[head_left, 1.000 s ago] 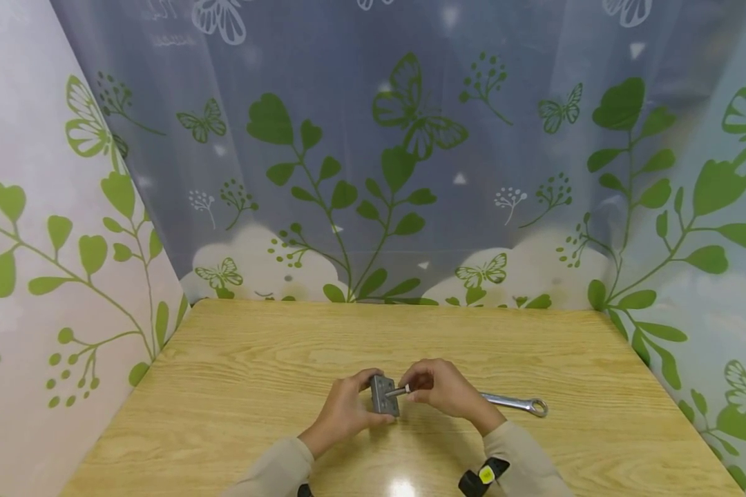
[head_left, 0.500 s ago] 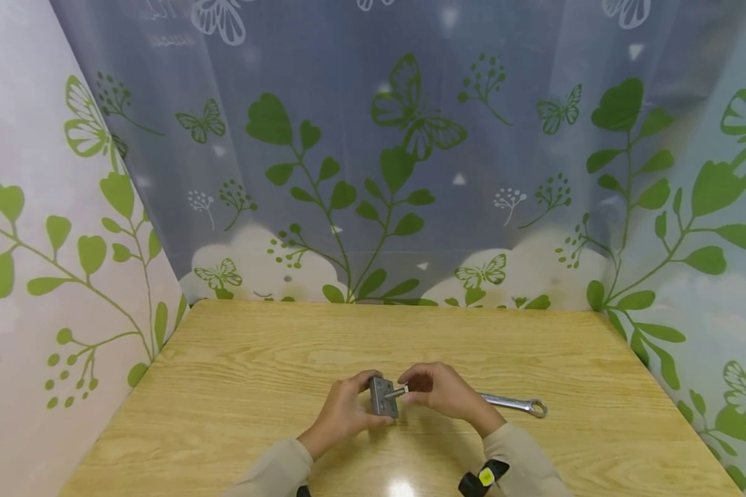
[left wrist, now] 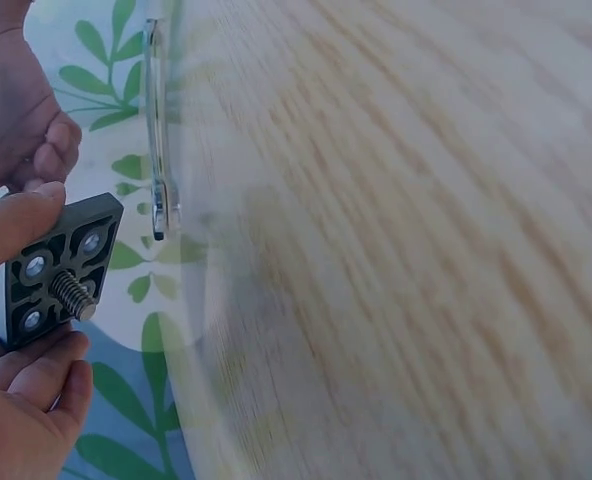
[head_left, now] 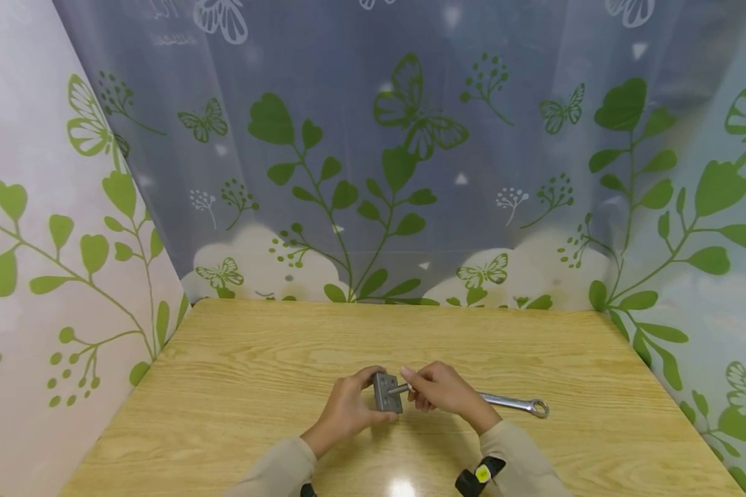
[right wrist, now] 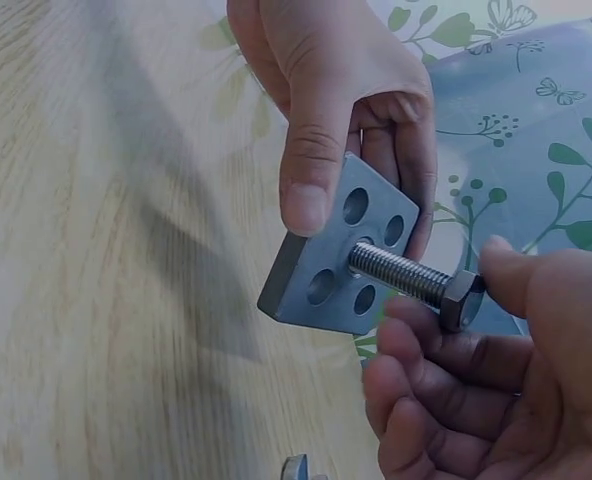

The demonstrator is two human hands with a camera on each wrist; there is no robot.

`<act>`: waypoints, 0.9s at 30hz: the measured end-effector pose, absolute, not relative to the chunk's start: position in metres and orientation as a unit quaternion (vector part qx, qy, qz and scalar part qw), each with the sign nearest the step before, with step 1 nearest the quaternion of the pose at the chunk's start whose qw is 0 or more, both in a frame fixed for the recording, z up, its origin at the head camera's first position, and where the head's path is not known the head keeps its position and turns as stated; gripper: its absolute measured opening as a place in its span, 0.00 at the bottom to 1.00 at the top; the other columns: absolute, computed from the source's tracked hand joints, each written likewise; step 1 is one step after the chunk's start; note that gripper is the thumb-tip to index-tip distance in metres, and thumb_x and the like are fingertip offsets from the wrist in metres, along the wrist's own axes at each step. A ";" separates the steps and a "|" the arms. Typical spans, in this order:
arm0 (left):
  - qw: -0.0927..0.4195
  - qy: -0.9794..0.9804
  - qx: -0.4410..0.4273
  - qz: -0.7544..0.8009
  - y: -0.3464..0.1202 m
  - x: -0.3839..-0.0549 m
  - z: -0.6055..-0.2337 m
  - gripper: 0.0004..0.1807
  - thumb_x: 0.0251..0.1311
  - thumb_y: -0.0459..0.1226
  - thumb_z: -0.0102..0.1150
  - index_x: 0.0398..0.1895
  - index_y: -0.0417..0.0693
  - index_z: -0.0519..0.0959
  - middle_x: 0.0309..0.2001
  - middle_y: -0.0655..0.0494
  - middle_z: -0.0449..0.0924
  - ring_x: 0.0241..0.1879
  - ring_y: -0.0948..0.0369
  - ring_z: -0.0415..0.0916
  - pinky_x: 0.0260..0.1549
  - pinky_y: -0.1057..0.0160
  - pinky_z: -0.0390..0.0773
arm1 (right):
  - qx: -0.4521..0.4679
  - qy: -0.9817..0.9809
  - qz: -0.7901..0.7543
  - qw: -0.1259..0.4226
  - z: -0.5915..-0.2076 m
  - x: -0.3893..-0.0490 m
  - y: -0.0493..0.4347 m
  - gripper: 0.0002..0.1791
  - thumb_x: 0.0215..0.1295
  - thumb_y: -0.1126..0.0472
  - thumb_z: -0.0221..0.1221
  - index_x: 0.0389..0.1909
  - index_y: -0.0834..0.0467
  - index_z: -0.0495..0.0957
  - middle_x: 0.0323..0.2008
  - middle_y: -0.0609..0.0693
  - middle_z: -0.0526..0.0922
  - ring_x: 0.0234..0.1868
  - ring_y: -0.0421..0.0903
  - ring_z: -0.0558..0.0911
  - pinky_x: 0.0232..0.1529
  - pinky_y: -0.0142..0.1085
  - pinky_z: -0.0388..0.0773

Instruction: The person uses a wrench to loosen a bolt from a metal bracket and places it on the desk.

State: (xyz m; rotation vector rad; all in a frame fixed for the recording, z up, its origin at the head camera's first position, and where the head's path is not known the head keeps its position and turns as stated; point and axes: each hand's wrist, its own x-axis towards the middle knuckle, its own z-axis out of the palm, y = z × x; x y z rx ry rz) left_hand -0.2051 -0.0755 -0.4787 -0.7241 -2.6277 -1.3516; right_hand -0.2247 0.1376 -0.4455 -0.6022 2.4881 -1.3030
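Note:
My left hand (head_left: 345, 409) grips a square grey metal plate (head_left: 387, 393) by its edges, thumb on one side and fingers on the other. Several round holes surround a central one. Through that centre runs a threaded hex bolt (right wrist: 401, 270), its tip standing out past the recessed far face in the left wrist view. The bolt's head (right wrist: 462, 299) is pinched between the thumb and index finger of my right hand (head_left: 445, 391), whose other fingers curl beneath. A length of thread shows between head and plate. Both hands hold the work above the table.
On the wooden table (head_left: 273, 359), a chrome wrench (head_left: 512, 402) lies to the right, its ring end outward and its other end hidden behind the right hand. Printed curtains (head_left: 323, 207) with leaves and butterflies stand around the table's back and sides.
The right thumb has shifted up over the bolt head and its fingers have curled under. The plate has tipped slightly in the left hand's steady grip. The wrench has not moved.

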 end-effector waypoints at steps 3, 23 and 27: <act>0.052 -0.862 -0.240 -0.443 -0.075 -0.205 -0.478 0.39 0.39 0.38 0.79 0.57 0.35 0.73 0.50 0.42 0.82 0.50 0.47 0.80 0.51 0.52 0.80 | -0.214 0.861 -0.442 0.129 -0.442 -0.225 0.138 0.28 0.73 0.47 0.50 0.25 0.67 0.81 0.17 0.50 0.78 0.19 0.44 0.77 0.22 0.42 0.79; 0.044 -0.856 -0.228 -0.462 -0.076 -0.208 -0.474 0.38 0.39 0.36 0.79 0.56 0.35 0.73 0.50 0.42 0.81 0.50 0.47 0.80 0.51 0.49 0.79 | -0.280 0.856 -0.434 0.026 -0.437 -0.225 0.137 0.09 0.56 0.70 0.66 0.36 0.56 0.83 0.35 0.47 0.80 0.36 0.43 0.76 0.37 0.33 0.79; 0.045 -0.856 -0.226 -0.462 -0.077 -0.207 -0.474 0.38 0.38 0.36 0.79 0.56 0.36 0.73 0.50 0.42 0.81 0.50 0.46 0.80 0.51 0.50 0.79 | -0.279 0.857 -0.433 0.027 -0.438 -0.224 0.137 0.09 0.55 0.70 0.66 0.37 0.56 0.83 0.35 0.47 0.80 0.35 0.43 0.76 0.36 0.32 0.78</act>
